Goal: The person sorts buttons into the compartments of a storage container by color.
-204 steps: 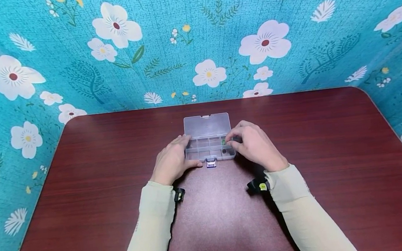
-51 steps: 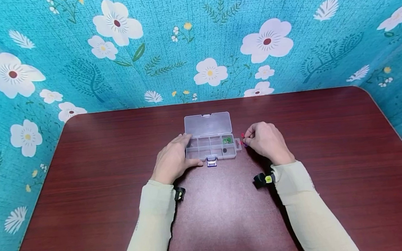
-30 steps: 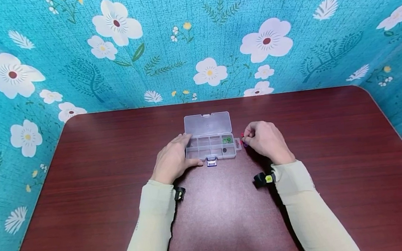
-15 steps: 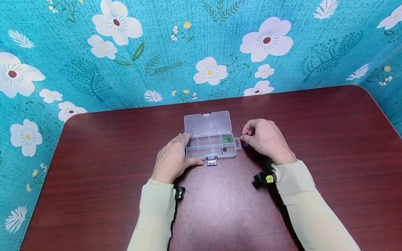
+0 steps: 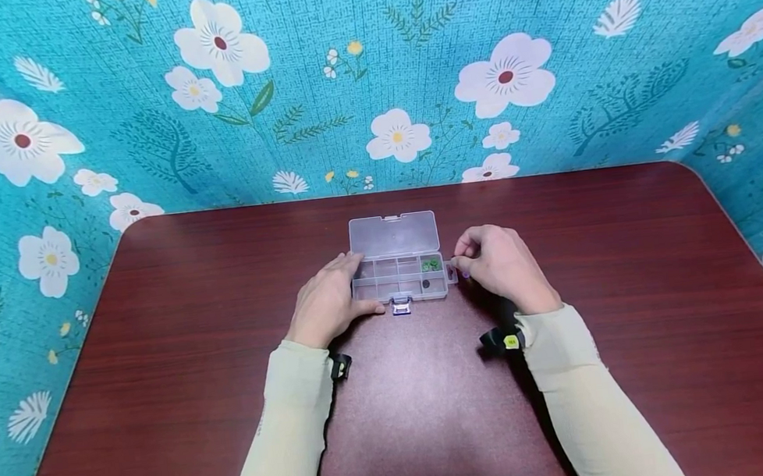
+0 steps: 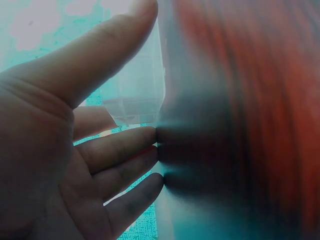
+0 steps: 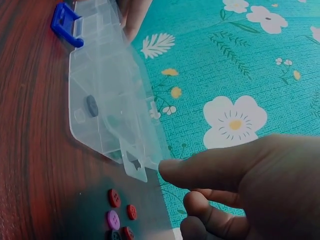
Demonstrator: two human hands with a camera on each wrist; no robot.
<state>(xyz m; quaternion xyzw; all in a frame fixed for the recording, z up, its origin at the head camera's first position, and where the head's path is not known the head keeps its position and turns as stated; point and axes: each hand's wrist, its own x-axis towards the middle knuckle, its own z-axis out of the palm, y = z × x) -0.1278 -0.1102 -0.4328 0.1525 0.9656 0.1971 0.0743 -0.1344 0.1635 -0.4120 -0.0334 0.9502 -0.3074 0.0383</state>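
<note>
A clear compartment box (image 5: 386,278) stands with its lid (image 5: 394,235) raised toward the wall. My left hand (image 5: 325,301) rests at the box's left end, thumb along the front, fingers extended. Green buttons (image 5: 430,265) lie in the back right compartment, and a dark button (image 5: 426,284) in the front right one. Beside the hang tab (image 7: 134,162), my right hand (image 5: 501,265) has thumb and index finger together; whatever is between them is hidden. Below it on the table are red buttons (image 7: 114,198), a purple button (image 7: 113,220) and a dark one (image 7: 116,235).
The blue latch (image 5: 401,306) projects from the box's front edge. The dark red wooden table (image 5: 216,272) ends at the floral wall covering (image 5: 313,136). A black wrist strap (image 5: 502,340) is on the right wrist.
My right hand has moved from over the box to the buttons at its right, then slightly back toward the hang tab. More green buttons show in their compartment. The left hand stays put.
</note>
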